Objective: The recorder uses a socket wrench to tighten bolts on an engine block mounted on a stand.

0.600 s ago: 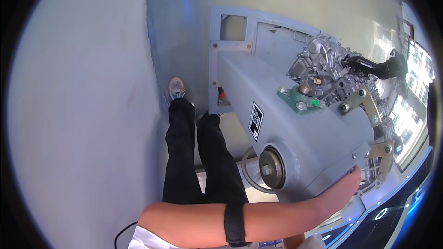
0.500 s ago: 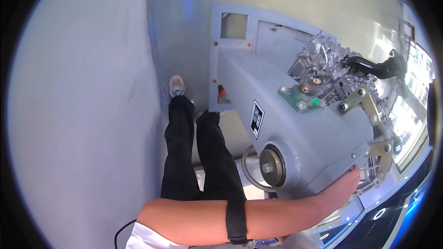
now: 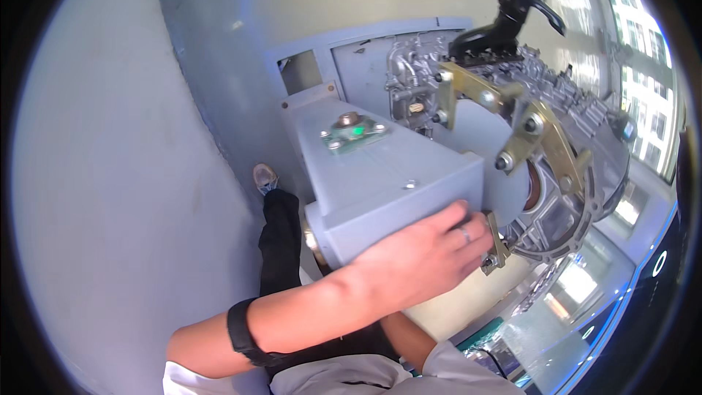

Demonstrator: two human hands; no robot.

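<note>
My left hand (image 3: 431,252) lies across the front lower-right edge of a grey steel stand housing (image 3: 380,168), fingers bent round it beside a brass-coloured lower bracket (image 3: 496,256). A green plate with bolts (image 3: 352,132) sits on the housing's top. A silver engine block (image 3: 567,102) is bolted to the stand's round plate (image 3: 497,183) by brass-coloured arms (image 3: 552,146), with a black curved pipe (image 3: 493,29) on top. My right forearm (image 3: 409,340) comes up from the lower edge; its hand is hidden behind my left arm and hand.
The grey stand base (image 3: 311,95) rests on a pale floor. My shoe (image 3: 265,175) is beside it. A pale wall or raised surface (image 3: 102,197) runs along the left. Bright windows (image 3: 636,66) and a dark panel with blue light strips (image 3: 643,285) are at the right.
My view has turned, showing more of the housing's top and the engine. My left hand's fingers now show, bent near the lower bracket, and more of my right forearm is visible.
</note>
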